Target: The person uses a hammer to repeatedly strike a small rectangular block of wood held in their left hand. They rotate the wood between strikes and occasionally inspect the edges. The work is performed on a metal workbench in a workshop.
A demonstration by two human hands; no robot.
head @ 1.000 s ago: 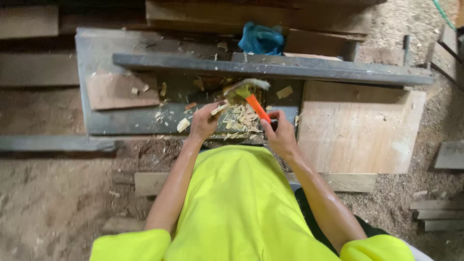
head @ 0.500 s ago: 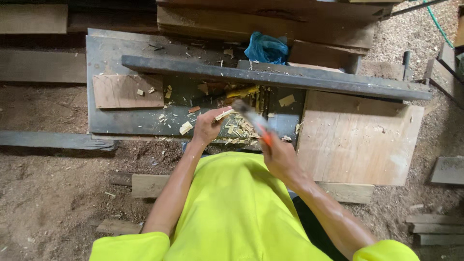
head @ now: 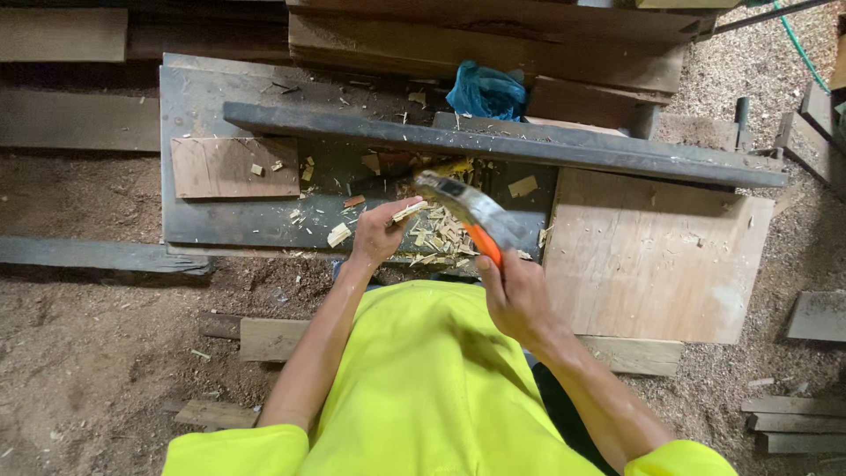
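The right hand [head: 514, 295] is wrapped tight around the orange handle of a hatchet [head: 467, 211], fingers fully curled. The hatchet is blurred; its long axis slants up and to the left from the hand, the grey head raised over the pile of wood chips [head: 438, 231] on the dark bench [head: 220, 88]. The left hand [head: 381, 234] is nearly shut, pinching a pale wood stick [head: 408, 211] whose far end points right, toward the hatchet head. Farther off, a blue bag [head: 486, 91] lies against stacked planks [head: 493, 35].
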